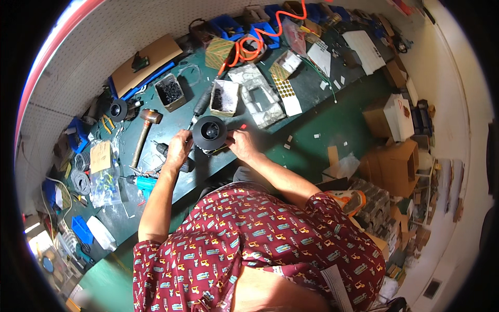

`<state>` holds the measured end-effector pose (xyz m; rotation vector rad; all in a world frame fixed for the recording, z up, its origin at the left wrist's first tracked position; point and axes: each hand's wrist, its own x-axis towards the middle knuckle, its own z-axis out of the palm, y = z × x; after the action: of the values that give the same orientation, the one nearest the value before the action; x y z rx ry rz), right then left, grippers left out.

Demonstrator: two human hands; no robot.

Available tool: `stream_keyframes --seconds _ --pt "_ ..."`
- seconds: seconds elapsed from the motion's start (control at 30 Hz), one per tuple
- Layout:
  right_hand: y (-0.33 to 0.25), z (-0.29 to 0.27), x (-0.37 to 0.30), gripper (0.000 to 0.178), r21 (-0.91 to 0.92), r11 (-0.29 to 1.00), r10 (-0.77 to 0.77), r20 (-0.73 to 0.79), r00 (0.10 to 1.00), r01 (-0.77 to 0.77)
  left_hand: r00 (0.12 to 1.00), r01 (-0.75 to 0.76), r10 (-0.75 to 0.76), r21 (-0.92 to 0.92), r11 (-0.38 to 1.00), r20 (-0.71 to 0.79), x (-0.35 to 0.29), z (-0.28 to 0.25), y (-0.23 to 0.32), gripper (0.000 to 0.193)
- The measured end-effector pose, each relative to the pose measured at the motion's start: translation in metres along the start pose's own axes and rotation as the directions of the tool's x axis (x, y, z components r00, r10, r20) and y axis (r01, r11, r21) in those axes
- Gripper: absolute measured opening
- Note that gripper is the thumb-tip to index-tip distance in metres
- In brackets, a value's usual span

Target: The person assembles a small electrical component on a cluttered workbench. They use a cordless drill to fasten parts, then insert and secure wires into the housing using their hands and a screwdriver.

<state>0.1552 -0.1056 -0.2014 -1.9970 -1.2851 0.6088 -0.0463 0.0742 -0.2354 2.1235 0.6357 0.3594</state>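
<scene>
At the bench's front edge I have a black round part with a wide flange and a dark recessed centre. My left hand pinches its left side, fingers curled. On the opposite side my right hand grips near the rim, its fingertips partly hidden. Below the flange a bit of lighter base shows, too small to make out. Just beyond the left hand lies a black inline power screwdriver, its bit pointing toward that hand. A dark cordless drill lies beside my left wrist.
Two small boxes, one of black screws and one partly filled, stand behind. A mallet, a blue power tool and a bag of connectors lie left. An orange coiled hose hangs over the back; cartons stand right.
</scene>
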Motion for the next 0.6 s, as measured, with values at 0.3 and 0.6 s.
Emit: stream_keyframes --seconds 0.3,0.6 --pt "-0.005 0.015 -0.021 0.021 -0.042 0.998 -0.051 -0.025 0.998 0.05 0.999 -0.029 0.028 0.044 0.999 0.025 -0.001 -0.004 -0.003 0.016" --pt "-0.003 0.013 -0.016 0.019 -0.144 0.989 -0.031 0.023 0.999 0.034 0.999 0.05 -0.048 0.13 0.99 -0.023 -0.001 0.001 0.0 0.02"
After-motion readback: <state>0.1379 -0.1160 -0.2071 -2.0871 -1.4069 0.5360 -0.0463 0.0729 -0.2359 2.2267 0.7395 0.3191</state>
